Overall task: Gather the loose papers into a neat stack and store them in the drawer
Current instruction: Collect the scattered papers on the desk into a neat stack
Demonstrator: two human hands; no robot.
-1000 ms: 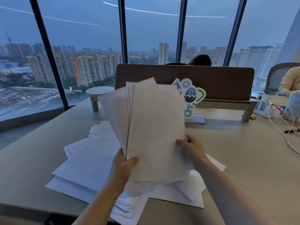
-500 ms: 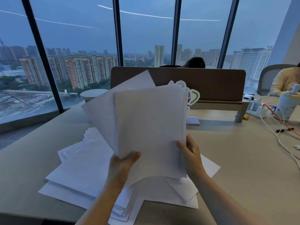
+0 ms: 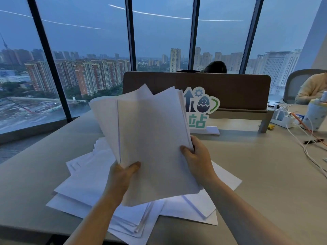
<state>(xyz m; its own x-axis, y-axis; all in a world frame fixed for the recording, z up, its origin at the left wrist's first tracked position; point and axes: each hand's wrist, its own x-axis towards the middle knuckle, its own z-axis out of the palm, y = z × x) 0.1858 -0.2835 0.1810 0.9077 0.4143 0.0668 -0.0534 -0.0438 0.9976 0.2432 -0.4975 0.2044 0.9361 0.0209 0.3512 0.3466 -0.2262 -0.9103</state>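
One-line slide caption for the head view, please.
Left hand and right hand hold a fanned bundle of white sheets above scattered white papers.

held sheets (image 3: 152, 138) above papers (image 3: 85, 184) on desk (image 3: 265, 174)

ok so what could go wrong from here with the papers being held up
1. The fanned bundle of white sheets is uneven, with corners sticking out at the top; pinched only by the left hand and right hand, a loose grip could let inner sheets slide out.
2. The scattered white papers on the desk overhang the grey desk's near edge and could get knocked off.
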